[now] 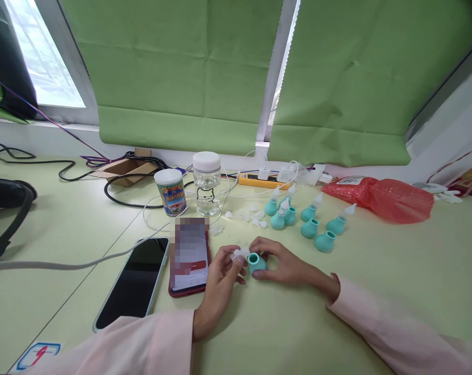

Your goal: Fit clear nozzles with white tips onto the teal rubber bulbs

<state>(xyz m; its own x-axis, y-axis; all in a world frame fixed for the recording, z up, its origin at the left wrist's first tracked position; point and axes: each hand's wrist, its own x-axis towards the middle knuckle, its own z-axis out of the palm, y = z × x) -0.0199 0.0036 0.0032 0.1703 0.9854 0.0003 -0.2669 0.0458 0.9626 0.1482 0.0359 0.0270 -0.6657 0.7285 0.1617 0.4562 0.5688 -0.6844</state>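
Note:
My right hand point(277, 260) grips a teal rubber bulb point(256, 264) between thumb and fingers, its round mouth tilted up and toward the left. Close by, my left hand point(224, 271) pinches a small clear plastic nozzle piece point(240, 253) just left of the bulb's mouth; whether the two touch I cannot tell. Beyond my hands stand several more teal bulbs. Some carry a clear pointed nozzle, such as the nozzle-tipped bulb point(336, 225) at the right, and others have an open mouth, such as the bare bulb point(325, 241). Loose clear plastic pieces point(255, 216) lie behind my hands.
Left of my hands lie a lit phone point(189, 276) and a dark-screened phone point(136, 281), with a grey cable point(83, 264) crossing. Behind them stand a noodle cup point(171, 195) and a clear jar point(207, 187). An orange power strip point(259, 181) and red plastic bag point(380, 198) sit farther back.

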